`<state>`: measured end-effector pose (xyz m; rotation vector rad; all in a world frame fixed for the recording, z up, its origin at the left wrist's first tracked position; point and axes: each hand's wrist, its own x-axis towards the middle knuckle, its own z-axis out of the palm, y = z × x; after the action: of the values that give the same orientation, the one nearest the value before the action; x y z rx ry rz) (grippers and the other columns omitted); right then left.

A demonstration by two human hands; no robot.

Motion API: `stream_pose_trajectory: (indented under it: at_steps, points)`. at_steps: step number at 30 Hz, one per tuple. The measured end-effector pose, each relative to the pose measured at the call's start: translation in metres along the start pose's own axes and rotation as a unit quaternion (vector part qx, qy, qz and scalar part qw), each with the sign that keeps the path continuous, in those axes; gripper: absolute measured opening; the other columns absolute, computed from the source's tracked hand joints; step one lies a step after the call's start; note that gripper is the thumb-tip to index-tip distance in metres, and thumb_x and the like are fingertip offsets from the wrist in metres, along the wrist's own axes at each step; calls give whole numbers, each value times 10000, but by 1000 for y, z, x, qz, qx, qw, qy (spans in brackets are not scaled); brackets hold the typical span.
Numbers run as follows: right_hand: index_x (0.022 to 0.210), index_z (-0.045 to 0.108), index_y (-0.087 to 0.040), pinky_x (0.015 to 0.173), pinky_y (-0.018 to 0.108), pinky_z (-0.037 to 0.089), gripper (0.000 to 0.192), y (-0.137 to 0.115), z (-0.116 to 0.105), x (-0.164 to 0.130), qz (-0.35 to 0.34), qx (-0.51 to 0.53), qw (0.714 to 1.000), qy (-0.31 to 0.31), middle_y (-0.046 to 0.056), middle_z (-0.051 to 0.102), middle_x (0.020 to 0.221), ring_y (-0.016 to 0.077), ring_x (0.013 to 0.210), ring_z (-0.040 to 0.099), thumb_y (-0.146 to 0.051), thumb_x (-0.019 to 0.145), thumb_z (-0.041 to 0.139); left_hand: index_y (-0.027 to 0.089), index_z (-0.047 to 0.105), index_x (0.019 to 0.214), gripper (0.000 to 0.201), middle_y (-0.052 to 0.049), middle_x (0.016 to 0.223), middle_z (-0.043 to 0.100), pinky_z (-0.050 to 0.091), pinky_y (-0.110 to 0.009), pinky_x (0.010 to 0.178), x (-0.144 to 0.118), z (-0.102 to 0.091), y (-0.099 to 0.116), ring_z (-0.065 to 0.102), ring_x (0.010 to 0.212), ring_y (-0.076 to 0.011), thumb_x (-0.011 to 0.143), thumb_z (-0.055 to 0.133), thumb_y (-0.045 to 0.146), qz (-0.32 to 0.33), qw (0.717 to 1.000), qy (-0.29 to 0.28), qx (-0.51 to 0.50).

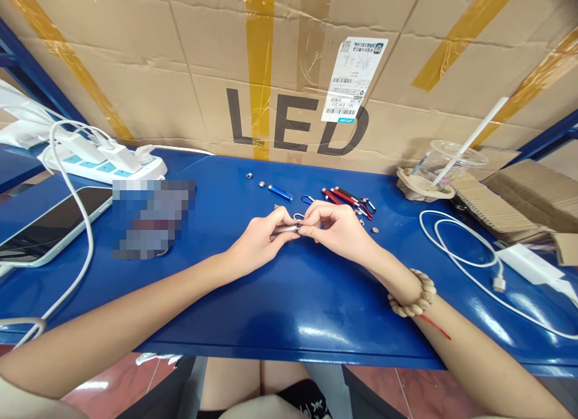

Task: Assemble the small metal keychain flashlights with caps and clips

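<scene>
In front of me, my left hand (264, 233) is closed around a slim silver metal tube (285, 229), held almost level. My right hand (336, 229) pinches the tube's dark right end; the fingers hide whether a smaller part is also between them. Just beyond the hands lies a blue metal tube (280, 192), with two small silver pieces (262, 183) to its left. Several red and black tubes (345, 196) with small clips are grouped behind my right hand. A small round disc (374, 230) rests to the right of that hand.
Blue table (289, 310), with a large cardboard box (203, 64) along its back. At left are a white power strip (108, 165), a phone (54, 223) and a blurred-out item (153, 220). At right are a plastic cup (447, 160), a white cable (469, 262) and cardboard pieces (533, 190).
</scene>
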<state>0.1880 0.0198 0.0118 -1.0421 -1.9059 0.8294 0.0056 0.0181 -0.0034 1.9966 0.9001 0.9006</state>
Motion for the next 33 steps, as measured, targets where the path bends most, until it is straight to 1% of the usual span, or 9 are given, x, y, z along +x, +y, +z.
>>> stream_pose_trajectory:
  at_steps: [4,8,12,14,17,20,23,27,33]
  points:
    - [615,600,-152,501,246,408,246,-2,2,0,58,-8,998,-5,20,590,688,86,516,494,-369,694,685,207,395,738,171,-8,867,679,533,-243,700,-1,0,0,674,822,-163,819,516,298,10,1000,10,17]
    - [622,586,-150,448,233,362,348,-5,3,0,122,11,992,-10,-3,558,562,81,451,456,-480,655,692,199,415,729,177,-5,814,661,522,-249,698,0,1,-1,663,789,-160,840,510,299,27,997,39,63]
    - [629,575,-148,413,216,315,403,-8,3,0,154,34,987,-8,-21,534,482,74,407,437,-532,621,698,188,439,722,166,3,771,645,511,-241,682,0,1,-2,648,747,-148,846,520,264,41,993,60,88]
    - [630,570,-149,404,208,308,404,-9,3,0,161,51,986,-8,-30,522,464,72,399,438,-526,607,711,186,457,745,141,1,791,652,510,-237,675,1,1,-2,649,738,-143,849,523,254,40,994,58,82]
    - [630,564,-151,396,196,304,387,-10,3,0,163,74,984,-4,-43,512,458,68,399,443,-496,592,737,193,485,849,94,-10,886,674,517,-234,696,1,2,-1,666,815,-152,857,527,276,28,997,55,50]
    - [646,574,-149,395,191,303,371,-9,3,1,157,80,984,1,-44,521,469,59,399,437,-484,612,730,202,484,921,125,-14,933,681,521,-230,709,1,3,-1,671,881,-162,861,531,301,16,998,54,30]
    - [649,576,-150,396,191,307,372,-8,3,1,153,82,985,1,-44,522,469,52,393,423,-499,637,705,202,490,930,125,-13,930,680,523,-234,722,1,3,-1,670,898,-165,868,523,306,18,998,51,32]
    - [648,567,-157,397,192,319,352,-6,2,2,148,81,986,-1,-52,518,461,52,386,418,-476,639,716,207,501,979,125,-4,945,667,523,-225,743,0,2,2,666,894,-145,877,507,279,31,998,46,42]
    - [676,589,-148,392,190,308,339,-6,1,2,153,42,987,9,-52,512,445,52,377,405,-458,651,723,195,504,949,97,-5,935,656,510,-204,741,1,3,5,661,889,-134,876,507,258,38,997,51,44]
